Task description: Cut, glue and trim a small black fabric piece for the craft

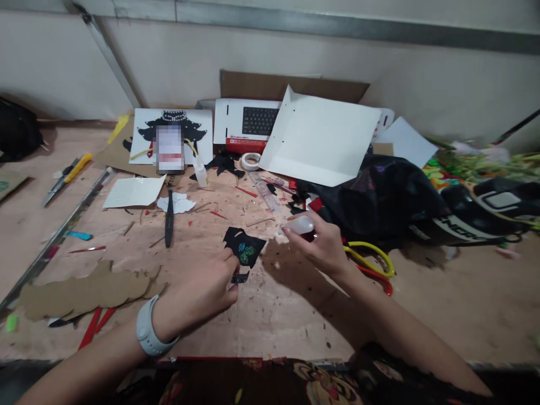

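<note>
My left hand (202,289) pinches black cutout (244,247); right hand (320,244) grips glue bottle (298,225). Colour patches on cutout; I judge more gluing left.

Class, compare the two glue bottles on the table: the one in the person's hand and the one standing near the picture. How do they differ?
The bottle in the right hand lies tilted sideways, its tip toward the black cutout; the far bottle stands upright. The right hand grips the first; nothing touches the far one. The held bottle is close to the person; the far one stands by the picture. Both are small, pale and translucent.
</note>
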`<state>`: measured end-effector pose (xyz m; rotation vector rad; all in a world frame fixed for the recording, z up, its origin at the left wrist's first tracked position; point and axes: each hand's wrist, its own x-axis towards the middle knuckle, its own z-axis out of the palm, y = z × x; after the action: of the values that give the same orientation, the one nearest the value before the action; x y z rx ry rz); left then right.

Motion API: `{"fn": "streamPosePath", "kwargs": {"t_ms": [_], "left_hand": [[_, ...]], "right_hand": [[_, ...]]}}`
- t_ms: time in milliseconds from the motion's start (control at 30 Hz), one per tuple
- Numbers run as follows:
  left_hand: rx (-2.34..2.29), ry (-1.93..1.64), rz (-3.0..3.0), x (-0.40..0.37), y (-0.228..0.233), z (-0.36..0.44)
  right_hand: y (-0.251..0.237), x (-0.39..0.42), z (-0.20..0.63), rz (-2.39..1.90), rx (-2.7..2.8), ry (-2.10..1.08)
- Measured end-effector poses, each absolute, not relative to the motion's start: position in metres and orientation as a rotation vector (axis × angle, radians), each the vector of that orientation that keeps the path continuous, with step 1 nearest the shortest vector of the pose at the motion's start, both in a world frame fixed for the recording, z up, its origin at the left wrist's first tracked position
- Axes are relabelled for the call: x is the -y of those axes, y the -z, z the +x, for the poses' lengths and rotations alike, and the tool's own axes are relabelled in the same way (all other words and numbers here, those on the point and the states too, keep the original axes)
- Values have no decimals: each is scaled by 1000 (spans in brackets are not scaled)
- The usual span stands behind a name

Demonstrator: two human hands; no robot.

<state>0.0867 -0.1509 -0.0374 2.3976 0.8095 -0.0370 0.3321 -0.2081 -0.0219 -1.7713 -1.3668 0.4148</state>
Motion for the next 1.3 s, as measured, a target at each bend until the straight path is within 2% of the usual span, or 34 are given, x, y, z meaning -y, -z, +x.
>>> {"fn": "streamPosePath", "kwargs": {"t_ms": [200,367,667,900,1100,1300], "left_hand": [[-780,110,2490,149,37,89],[-803,100,2491,150,36,90],[-779,147,2285,151,28,93],[-764,142,2238,148,36,90],[-755,130,2192,146,41,91],[-777,123,2245,149,30,91]], "right_hand": [[18,197,343,-1366,550,-1050],[23,192,345,-1254,432,-1177],[26,199,341,-1400,669,-987],[28,210,336,-1698,1403,-389],[22,210,336,-1677,1484,-300],[23,207,338,-1687,1475,-341]]}}
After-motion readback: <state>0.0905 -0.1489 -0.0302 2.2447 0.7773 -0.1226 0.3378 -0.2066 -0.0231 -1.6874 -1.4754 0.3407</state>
